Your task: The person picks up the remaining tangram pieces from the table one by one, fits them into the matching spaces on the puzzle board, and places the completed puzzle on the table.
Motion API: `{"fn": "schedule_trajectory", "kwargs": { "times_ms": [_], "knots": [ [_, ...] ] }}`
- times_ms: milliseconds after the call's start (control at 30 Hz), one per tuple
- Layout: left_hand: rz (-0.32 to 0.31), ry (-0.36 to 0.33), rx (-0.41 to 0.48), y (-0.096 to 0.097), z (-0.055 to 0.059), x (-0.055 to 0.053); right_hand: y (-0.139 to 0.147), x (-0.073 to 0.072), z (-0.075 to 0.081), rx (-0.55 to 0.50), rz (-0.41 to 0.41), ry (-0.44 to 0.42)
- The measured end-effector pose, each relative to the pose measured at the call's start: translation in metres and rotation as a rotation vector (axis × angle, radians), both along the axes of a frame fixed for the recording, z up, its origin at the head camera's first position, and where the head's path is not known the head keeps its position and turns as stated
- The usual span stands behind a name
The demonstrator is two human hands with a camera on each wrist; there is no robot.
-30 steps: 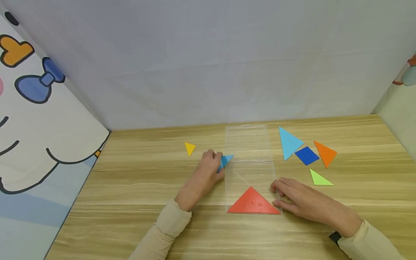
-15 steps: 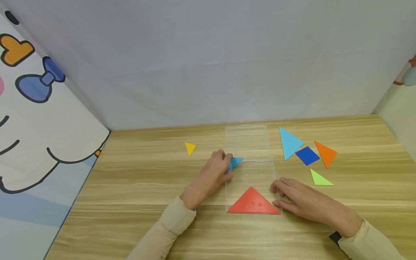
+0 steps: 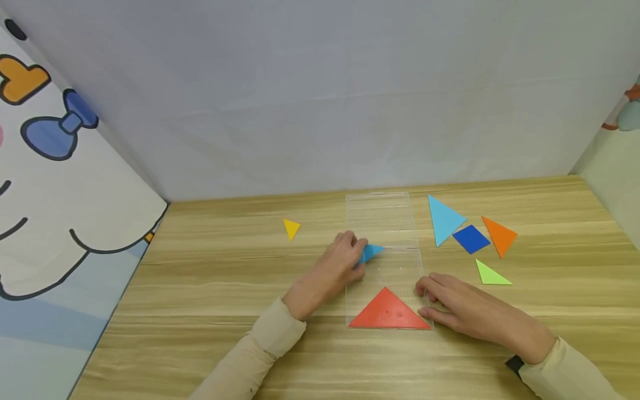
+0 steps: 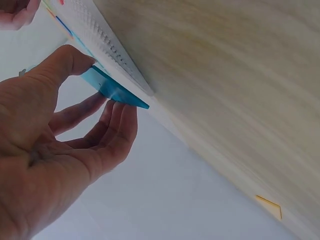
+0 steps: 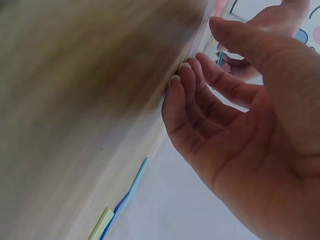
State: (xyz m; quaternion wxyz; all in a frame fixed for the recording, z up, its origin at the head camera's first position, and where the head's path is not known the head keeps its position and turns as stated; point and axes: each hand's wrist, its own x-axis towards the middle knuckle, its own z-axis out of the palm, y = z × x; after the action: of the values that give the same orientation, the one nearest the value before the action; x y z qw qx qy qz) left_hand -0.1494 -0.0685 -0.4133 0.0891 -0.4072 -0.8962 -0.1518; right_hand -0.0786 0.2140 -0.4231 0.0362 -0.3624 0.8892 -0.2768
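My left hand (image 3: pixel 336 264) pinches a light blue triangle tangram piece (image 3: pixel 370 253) between thumb and fingers. In the left wrist view the blue triangle (image 4: pixel 112 89) is gripped at its edges, raised just off the clear case. That flat transparent plastic case (image 3: pixel 380 222) has two halves, and the piece hangs over its middle seam. In the near half lies a large red triangle (image 3: pixel 389 311) along the front edge. At the case's right edge my right hand (image 3: pixel 467 308) rests, fingertips touching or very near the rim. The right wrist view shows its fingers (image 5: pixel 175 105) loosely bent, with the thumb apart.
Right of the case lie a large light blue triangle (image 3: pixel 445 219), a dark blue parallelogram (image 3: pixel 471 239), an orange triangle (image 3: pixel 501 236) and a lime green triangle (image 3: pixel 491 273). A small yellow triangle (image 3: pixel 291 228) lies to the left. A pale cloth wall (image 3: pixel 320 111) stands behind the table.
My left hand has carried the blue triangle rightward and slightly nearer, from the case's left edge to over its middle seam. The right hand has stayed in place.
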Motion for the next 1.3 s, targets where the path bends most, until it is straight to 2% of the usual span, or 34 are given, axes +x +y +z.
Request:
{"fn": "schedule_trajectory", "kwargs": {
  "times_ms": [267,567,800,933,1300],
  "knots": [
    [-0.033,-0.028,-0.027,0.006,0.000,-0.002,0.000,0.000,0.001,0.003,-0.001,-0.009],
    [-0.069,-0.009,-0.043,0.009,-0.003,-0.007,0.001,-0.001,0.000,-0.001,0.001,-0.004],
    [-0.069,-0.080,-0.112,0.012,0.001,-0.008,0.000,-0.001,0.000,0.017,-0.008,-0.024],
    [-0.076,-0.099,-0.138,0.013,0.001,-0.009,0.001,-0.003,0.000,0.004,0.006,-0.016],
    [-0.115,-0.164,-0.153,0.014,-0.002,-0.010,0.002,-0.002,-0.001,0.005,0.003,-0.015]
  ]
}}
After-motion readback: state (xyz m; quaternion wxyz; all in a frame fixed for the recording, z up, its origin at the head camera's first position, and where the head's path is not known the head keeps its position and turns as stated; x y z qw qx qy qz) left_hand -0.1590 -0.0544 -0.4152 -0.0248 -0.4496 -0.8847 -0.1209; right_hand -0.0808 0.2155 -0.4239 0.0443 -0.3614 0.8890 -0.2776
